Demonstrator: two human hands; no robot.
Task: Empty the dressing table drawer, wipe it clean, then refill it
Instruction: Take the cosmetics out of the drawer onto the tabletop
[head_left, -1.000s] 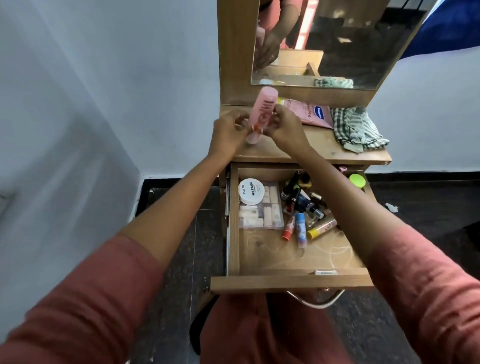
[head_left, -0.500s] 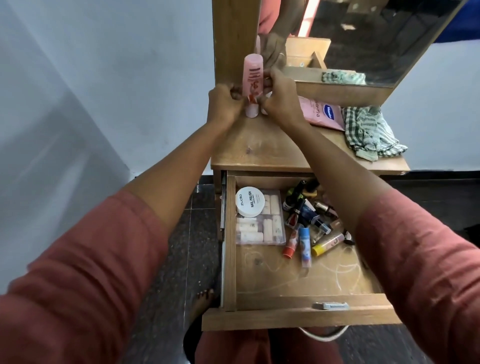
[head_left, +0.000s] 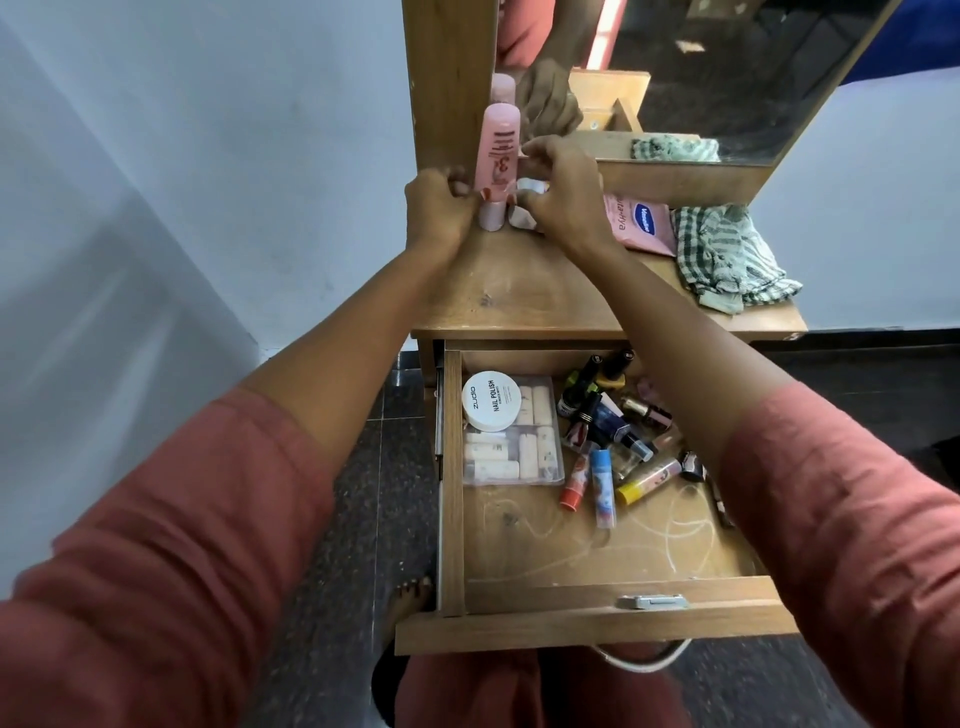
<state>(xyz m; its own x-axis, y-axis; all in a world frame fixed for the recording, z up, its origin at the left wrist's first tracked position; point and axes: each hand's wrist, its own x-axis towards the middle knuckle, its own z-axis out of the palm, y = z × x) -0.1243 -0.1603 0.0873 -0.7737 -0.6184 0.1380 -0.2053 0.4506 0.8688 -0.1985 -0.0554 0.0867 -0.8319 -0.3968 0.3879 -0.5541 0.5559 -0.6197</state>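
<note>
With both arms stretched forward, left hand (head_left: 439, 208) curled shut against pink plastic bottle (head_left: 496, 156), standing cap-down on wooden counter (head_left: 519, 296). Right hand (head_left: 563, 195) pinching small white items, unidentifiable. Drawer (head_left: 597, 629): open below; round white jar (head_left: 491, 401), clear box (head_left: 511, 447), scattered glossy tubes. Checked cloth (head_left: 727, 254): crumpled, counter's right.

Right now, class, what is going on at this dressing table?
A person is emptying the open drawer. Both hands, left hand and right hand, stand a pink bottle cap-down on the tabletop by the mirror. Nail polishes, lip balms and a clear box remain in the drawer. A checked cloth lies nearby.
</note>
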